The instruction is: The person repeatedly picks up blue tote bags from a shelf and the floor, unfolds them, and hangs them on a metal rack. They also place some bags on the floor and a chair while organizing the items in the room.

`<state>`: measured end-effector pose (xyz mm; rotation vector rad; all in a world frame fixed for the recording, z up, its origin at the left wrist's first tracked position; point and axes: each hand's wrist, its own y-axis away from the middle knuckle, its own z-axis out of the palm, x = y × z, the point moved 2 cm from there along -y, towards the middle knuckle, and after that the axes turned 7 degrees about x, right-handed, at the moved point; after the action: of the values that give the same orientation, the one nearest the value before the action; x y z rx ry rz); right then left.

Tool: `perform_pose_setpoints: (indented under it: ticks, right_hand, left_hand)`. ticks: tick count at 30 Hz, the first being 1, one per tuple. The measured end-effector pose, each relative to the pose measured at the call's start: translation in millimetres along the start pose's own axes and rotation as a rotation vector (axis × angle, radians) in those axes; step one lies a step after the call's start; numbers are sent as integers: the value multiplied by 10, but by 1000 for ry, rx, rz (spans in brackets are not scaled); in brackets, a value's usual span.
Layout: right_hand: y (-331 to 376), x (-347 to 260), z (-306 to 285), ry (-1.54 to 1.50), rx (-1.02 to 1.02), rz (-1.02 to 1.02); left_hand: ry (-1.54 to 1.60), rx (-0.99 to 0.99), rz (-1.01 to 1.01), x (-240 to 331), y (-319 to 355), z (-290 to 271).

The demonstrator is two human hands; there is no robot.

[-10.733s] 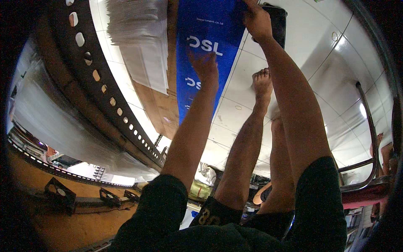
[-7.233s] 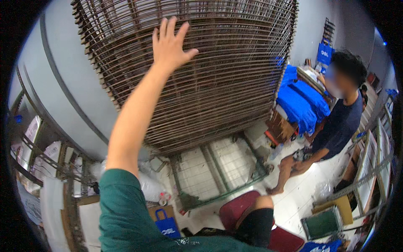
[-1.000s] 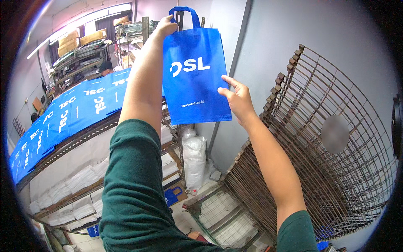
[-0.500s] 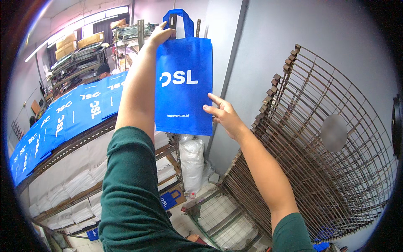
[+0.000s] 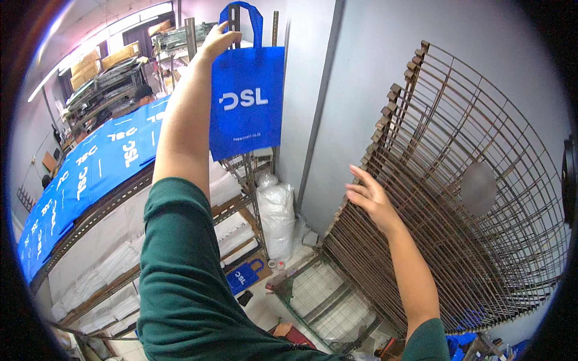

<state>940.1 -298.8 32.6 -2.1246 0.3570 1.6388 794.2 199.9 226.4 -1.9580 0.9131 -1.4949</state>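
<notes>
A blue tote bag [image 5: 247, 120] with white lettering hangs upright in front of me, its looped handle [image 5: 257, 24] at the top. My left hand [image 5: 221, 42], at the end of a raised arm, is closed round the left side of that handle. Part of the grip is hidden behind the hand. Away from the bag, to its lower right, my right hand [image 5: 374, 201] is in the air with fingers spread and nothing in them. Behind it stands a wire drying rack [image 5: 409, 222].
More blue printed bags [image 5: 99, 156] cover the shelf top at left, with stacks of white material [image 5: 114, 265] below. Another blue bag [image 5: 244, 275] lies low near the shelf's foot. A clear plastic sack [image 5: 277, 216] stands by the wall. Someone's head [image 5: 143, 93] shows beyond the shelf.
My right hand has left the bag's right edge and moved right and down. The bag, with my left hand on its handle, has shifted slightly left and up and looks smaller.
</notes>
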Motion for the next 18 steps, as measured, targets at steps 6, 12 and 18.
perform_pose_setpoints:
  ticks: [6,12,18]
  right_hand:
    - [1467,1395,-784,-230,483,364]
    - [4300,3535,-538,251,528,1139]
    - [6950,3749,902,468,296,1229]
  left_hand:
    - [-389,365,450,356,281,-56]
    - [-284,422,699,948,1473,-56]
    - [111,-172,778,971,3780,141]
